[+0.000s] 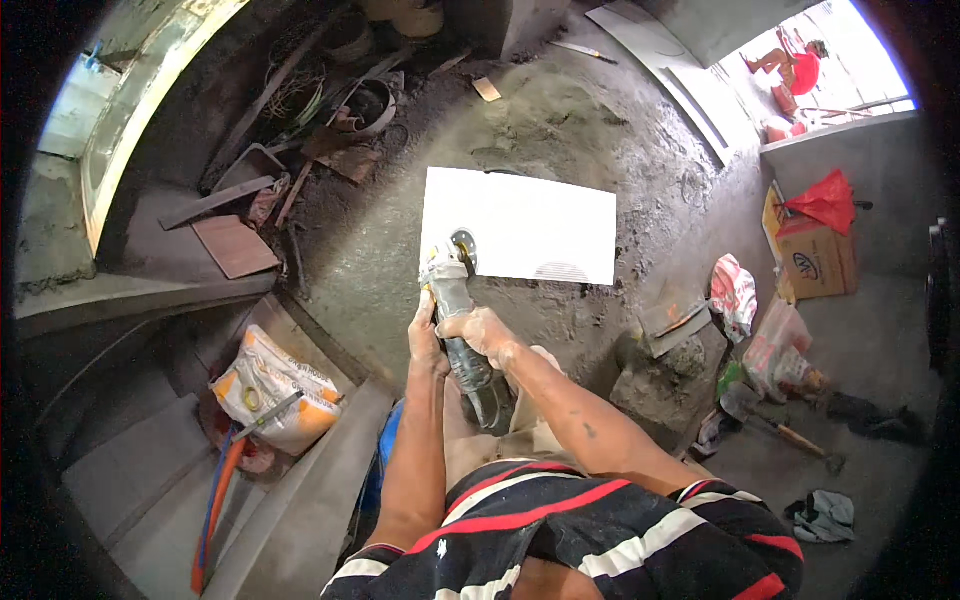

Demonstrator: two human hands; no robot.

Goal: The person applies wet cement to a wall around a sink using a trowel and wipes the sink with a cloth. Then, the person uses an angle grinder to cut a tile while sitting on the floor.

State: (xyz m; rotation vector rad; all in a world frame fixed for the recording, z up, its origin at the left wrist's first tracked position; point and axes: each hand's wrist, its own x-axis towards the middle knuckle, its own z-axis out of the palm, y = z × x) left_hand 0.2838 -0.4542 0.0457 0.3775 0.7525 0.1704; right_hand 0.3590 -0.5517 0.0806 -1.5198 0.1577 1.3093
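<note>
My left hand and my right hand both grip a grey angle grinder, the left along its side, the right across its body. The grinder's disc is over the lower left part of a white rectangular board or tile lying on the dusty concrete floor; I cannot tell whether they touch. A small shaded, striped patch shows on the board's lower right. The grinder's rear end hangs between my forearms.
A concrete ledge, broken tiles and a white sack are left. Long boards lie behind. A cardboard box, red cloth, plastic bags and a trowel are right. A person in red shows beyond an opening.
</note>
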